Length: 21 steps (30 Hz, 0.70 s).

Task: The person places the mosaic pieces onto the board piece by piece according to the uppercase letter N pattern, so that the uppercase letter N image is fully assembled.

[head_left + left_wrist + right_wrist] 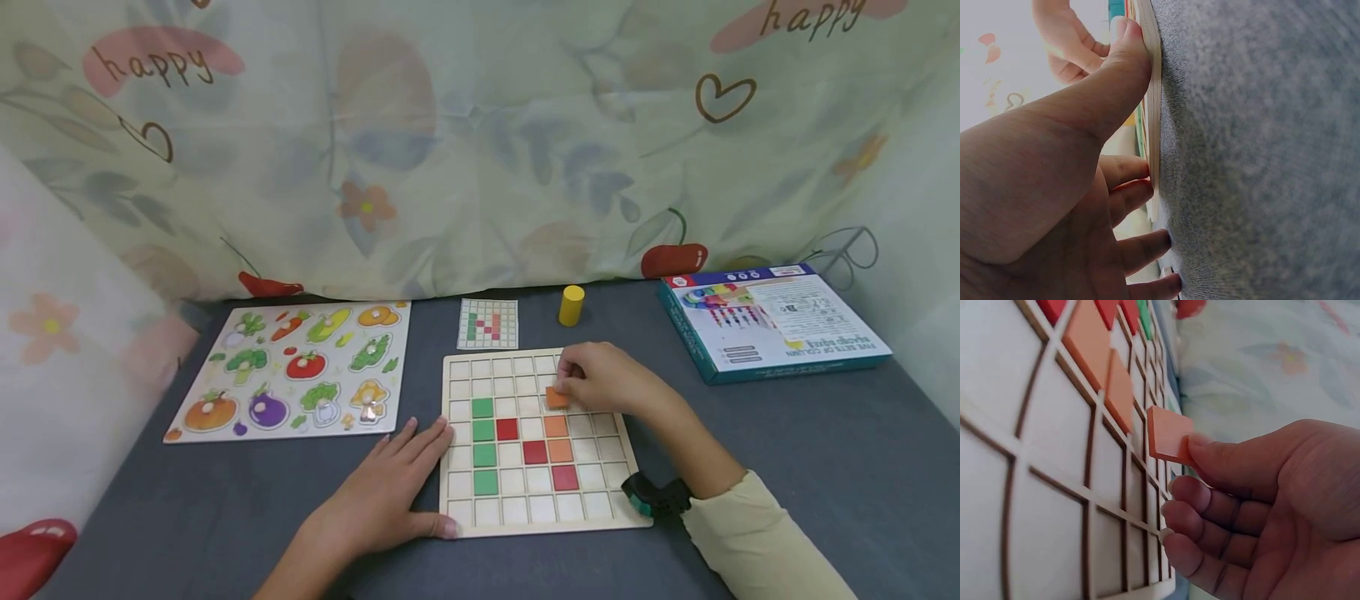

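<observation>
A wooden grid board (546, 530) lies on the dark tabletop, holding a column of several green tiles (483, 455), three red tiles (535, 452) on a diagonal and two orange tiles (556, 427). Between thumb and fingertips, my right hand (611, 379) pinches another orange tile (1170, 434). In the right wrist view that tile is tilted, just over the grid, near the two set orange ones. With fingers spread, my left hand (386, 487) rests against the board's left side, its thumb (1125, 56) at the near corner and touching the wooden edge.
Behind the board are a small pattern card (488, 324) and a yellow cylinder (572, 306). A vegetable puzzle board (288, 371) lies to the left, and a flat teal box (772, 321) to the right. A patterned curtain (480, 167) hangs at the table's back edge.
</observation>
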Motion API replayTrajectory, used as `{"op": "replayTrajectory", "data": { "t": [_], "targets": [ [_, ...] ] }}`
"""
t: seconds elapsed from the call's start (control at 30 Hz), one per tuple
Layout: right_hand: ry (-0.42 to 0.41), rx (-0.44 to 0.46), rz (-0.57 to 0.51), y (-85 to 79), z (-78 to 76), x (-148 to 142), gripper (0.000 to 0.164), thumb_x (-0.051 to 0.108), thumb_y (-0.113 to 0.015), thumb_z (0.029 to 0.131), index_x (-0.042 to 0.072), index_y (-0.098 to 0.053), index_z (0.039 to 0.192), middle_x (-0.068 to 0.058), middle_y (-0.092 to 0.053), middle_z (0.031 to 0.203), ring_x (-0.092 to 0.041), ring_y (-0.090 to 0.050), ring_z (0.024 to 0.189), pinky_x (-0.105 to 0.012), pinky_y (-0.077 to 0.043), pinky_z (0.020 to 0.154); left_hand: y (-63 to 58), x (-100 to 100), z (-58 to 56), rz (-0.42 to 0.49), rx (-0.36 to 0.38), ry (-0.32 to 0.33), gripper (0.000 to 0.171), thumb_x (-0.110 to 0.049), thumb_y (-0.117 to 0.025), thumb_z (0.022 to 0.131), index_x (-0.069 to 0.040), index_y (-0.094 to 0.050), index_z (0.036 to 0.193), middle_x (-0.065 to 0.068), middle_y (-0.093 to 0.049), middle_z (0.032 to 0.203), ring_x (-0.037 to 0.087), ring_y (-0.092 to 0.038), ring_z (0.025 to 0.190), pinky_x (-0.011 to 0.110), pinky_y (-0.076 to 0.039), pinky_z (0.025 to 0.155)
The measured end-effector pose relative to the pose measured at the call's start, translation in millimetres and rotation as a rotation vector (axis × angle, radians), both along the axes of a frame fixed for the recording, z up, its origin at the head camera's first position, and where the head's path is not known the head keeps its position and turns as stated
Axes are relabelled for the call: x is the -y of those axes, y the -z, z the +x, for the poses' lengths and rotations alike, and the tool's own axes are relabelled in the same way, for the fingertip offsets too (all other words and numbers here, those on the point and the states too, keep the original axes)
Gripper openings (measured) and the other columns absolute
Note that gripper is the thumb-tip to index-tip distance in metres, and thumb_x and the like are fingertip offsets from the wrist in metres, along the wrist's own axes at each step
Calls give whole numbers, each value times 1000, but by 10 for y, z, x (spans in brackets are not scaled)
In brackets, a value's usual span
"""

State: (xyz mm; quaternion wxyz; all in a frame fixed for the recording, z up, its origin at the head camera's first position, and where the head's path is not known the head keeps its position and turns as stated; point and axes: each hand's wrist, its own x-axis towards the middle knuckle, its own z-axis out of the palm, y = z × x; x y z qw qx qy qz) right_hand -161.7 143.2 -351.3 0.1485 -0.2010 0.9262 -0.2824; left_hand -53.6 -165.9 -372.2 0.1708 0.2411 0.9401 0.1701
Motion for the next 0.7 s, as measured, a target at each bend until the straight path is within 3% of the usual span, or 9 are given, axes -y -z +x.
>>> {"op": "replayTrajectory", "data": {
  "t": [0.23,0.47,0.6,0.7],
  "targets": [
    [-12,-15,28,62,49,69,13,12,-68,97,11,-65,84,-1,-55,72,-17,-52,64,-32,-42,59,2,3,3,7,-3,4,108,-72,-67,77,-15,-29,160,2,-25,164,38,-16,150,64,-20,113],
    [-19,-50,30,96,101,66,10,15,-69,96,13,-67,87,1,-55,73,-16,-52,69,-33,-43,63,19,10,1,-7,-9,-3,108,-73,-67,77,-15,-29,160,2,-24,165,38,-16,150,64,-19,114],
    [-61,-118,69,116,163,57,3,15,-71,95,12,-72,94,4,-58,76,-15,-52,72,-33,-45,65,26,11,1,-15,-9,-3,108,-73,-67,77,-14,-28,160,2,-24,165,38,-15,150,64,-19,114],
    [-96,-183,97,121,240,51,14,15,-72,94,8,-73,106,5,-60,82,-14,-53,75,-31,-46,68,20,11,-1,-12,-3,-3,108,-73,-67,78,-14,-28,160,2,-24,165,38,-15,150,64,-18,114]
  ]
}}
